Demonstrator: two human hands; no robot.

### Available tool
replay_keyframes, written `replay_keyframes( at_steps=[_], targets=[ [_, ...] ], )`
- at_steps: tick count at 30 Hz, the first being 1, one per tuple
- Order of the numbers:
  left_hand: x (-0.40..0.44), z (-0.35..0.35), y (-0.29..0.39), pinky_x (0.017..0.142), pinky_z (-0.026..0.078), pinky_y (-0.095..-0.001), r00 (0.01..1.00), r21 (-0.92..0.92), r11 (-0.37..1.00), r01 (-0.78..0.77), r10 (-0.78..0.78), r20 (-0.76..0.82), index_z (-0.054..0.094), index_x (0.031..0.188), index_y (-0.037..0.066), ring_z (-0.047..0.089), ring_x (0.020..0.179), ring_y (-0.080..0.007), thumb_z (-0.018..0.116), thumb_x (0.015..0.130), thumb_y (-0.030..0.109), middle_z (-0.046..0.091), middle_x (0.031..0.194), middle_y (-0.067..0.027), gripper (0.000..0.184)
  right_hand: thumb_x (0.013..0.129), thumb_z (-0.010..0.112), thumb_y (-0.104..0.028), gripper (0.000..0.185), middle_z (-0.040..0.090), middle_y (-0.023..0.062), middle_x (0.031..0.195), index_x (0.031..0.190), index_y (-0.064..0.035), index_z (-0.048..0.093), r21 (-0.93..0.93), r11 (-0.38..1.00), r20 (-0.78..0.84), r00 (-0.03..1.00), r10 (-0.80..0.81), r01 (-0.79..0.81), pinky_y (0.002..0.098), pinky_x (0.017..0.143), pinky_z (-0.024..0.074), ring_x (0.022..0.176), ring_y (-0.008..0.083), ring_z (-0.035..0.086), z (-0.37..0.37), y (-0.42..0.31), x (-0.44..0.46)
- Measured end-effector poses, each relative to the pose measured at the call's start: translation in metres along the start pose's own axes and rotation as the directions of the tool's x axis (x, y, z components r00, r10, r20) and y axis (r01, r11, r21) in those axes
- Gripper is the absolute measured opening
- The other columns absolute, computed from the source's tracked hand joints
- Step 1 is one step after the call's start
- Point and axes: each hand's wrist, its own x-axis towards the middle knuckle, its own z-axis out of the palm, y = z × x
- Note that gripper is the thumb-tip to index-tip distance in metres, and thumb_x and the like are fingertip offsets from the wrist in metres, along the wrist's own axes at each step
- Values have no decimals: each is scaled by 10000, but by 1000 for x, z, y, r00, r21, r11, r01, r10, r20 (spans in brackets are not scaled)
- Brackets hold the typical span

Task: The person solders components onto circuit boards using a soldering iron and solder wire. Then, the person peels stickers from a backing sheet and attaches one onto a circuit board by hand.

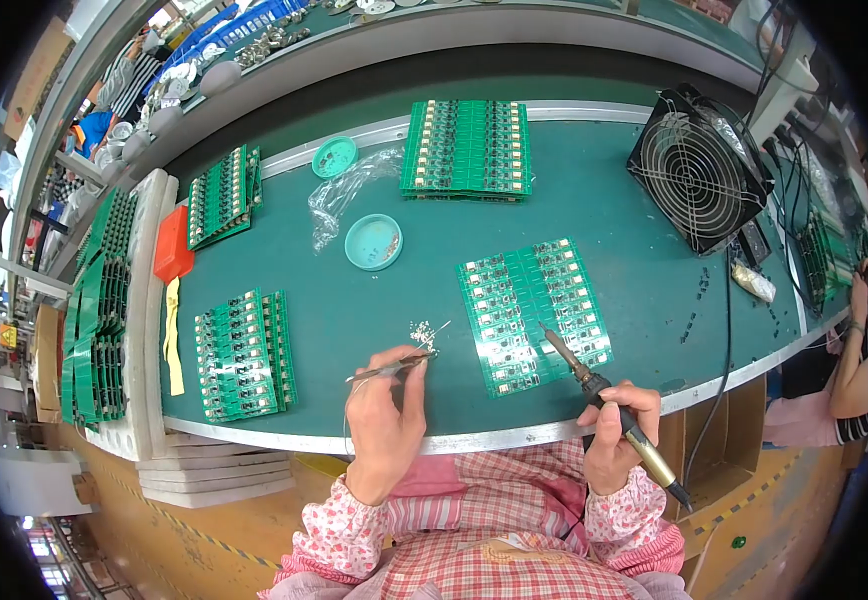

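Near the table's front edge, my left hand [386, 415] pinches metal tweezers [386, 370]. Their tips are beside a small pile of tiny pale parts [422, 332] on the green mat. My right hand [621, 425] is closed around a soldering iron [646, 450], whose tip points up and left over a green circuit board panel [536, 315]. Whether the tip touches the panel I cannot tell. The panel lies slightly turned on the mat and carries rows of small components. Thin wire trails down beside my left hand.
Board stacks stand at the back [466, 150], left [244, 355] and upper left [222, 195]. Two turquoise dishes [374, 242] [335, 157] sit by clear plastic. A black fan [699, 170] is at the right, a red box [173, 243] at the left. Another person's arm [854, 345] shows far right.
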Motion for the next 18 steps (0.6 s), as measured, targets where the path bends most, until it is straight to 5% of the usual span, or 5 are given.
replay_keyframes(
  at_steps=[18],
  targets=[
    [1, -1, 1, 732, 508, -316, 999, 37, 998, -42, 41, 7, 664, 1048, 3, 650, 828, -216, 667, 942, 16, 700, 1025, -95, 107, 997, 613, -187, 189, 589, 70, 766, 1089, -40, 539, 14, 1000, -2, 1000, 15, -15, 250, 554, 472, 614, 117, 604, 1, -2, 1]
  ],
)
